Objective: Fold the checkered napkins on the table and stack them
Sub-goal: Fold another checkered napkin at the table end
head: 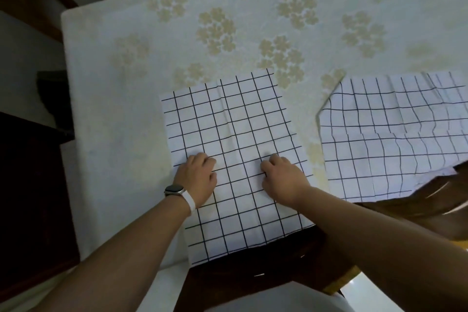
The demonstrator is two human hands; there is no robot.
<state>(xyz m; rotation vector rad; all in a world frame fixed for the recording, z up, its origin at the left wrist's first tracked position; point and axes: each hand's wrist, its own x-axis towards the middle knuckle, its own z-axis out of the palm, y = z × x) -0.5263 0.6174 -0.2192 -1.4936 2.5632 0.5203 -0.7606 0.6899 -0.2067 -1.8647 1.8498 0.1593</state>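
A white napkin with a black grid [233,134] lies flat on the table in front of me, and its near edge hangs over the table's front edge. Both hands rest on its lower half with bent fingers, fingertips down on the cloth. My left hand [198,177], with a watch on a white strap at the wrist, is on the left part. My right hand [285,180] is on the right part. No cloth is lifted or bunched under either hand. A second checkered napkin [395,134] lies creased to the right, with its far-left corner folded under.
The table [121,114] has a pale cloth printed with beige flowers. Its left edge and far-left corner are in view. A dark wooden chair [253,281] stands below the front edge, and dark furniture sits at the left.
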